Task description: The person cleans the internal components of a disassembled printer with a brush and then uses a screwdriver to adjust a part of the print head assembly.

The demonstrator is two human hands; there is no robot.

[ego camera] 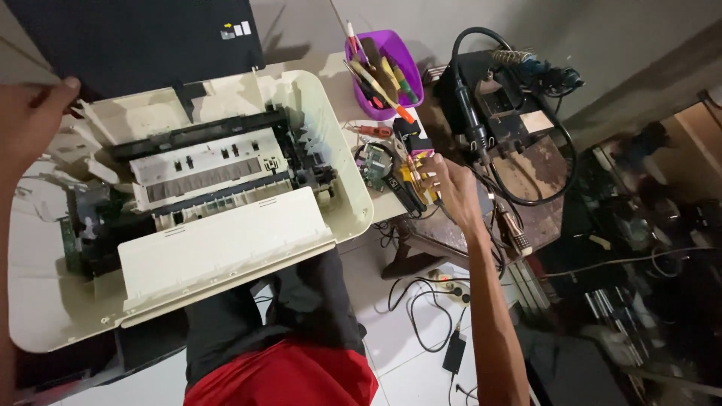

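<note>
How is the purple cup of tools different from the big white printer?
The purple cup is small, bright and stands upright, packed with tools; the printer is large, cream-white and lies wide with its lid raised. The cup looks whole, while the printer is opened up, showing black and white parts inside. The left hand is at the printer; the right hand reaches among tools near the cup. Both sit on the same work surface.

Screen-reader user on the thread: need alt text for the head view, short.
A person's left hand holds the raised dark lid of an opened cream printer, while the right hand reaches to small tools on the table edge. Behind stand a purple tool cup and a soldering station.
</note>
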